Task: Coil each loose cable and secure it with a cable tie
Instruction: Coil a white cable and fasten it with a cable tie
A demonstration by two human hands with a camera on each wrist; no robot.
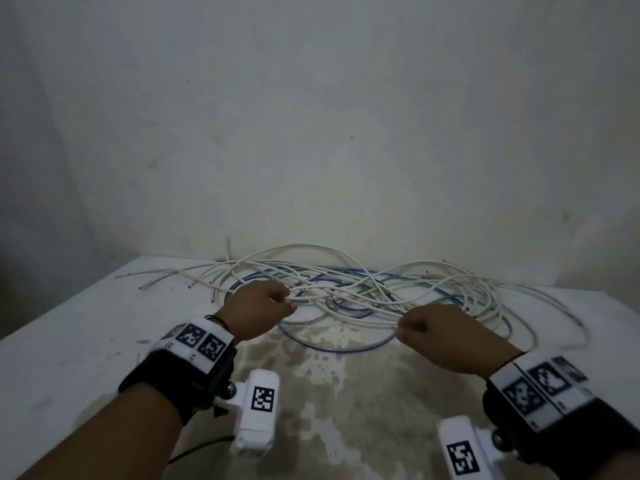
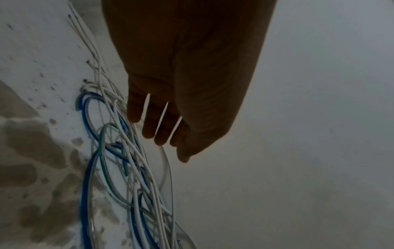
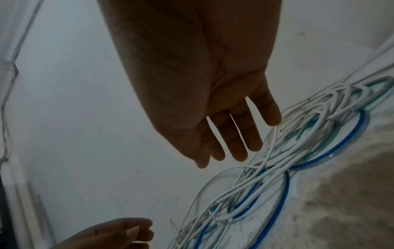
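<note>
Where our left fingers (image 2: 149, 128) reach down, they are straight with thin gaps between them, hanging just over the strands and plainly gripping nothing. Our right fingers (image 3: 238, 148) are likewise straight and slightly spread, tips close to the pile. The left hand (image 1: 258, 308) sits at the near left edge of the tangle of cables (image 1: 346, 289), the right hand (image 1: 440, 332) at its near right edge. The tangle is mostly thin white cables crossing each other, with a blue cable (image 1: 343, 348) looping at the front. It lies on the white tabletop (image 1: 69, 341) against the wall (image 1: 311, 133). We judge these cables light, springy and easily snagged, so we would take one by a free end at the left and draw it out slowly.
</note>
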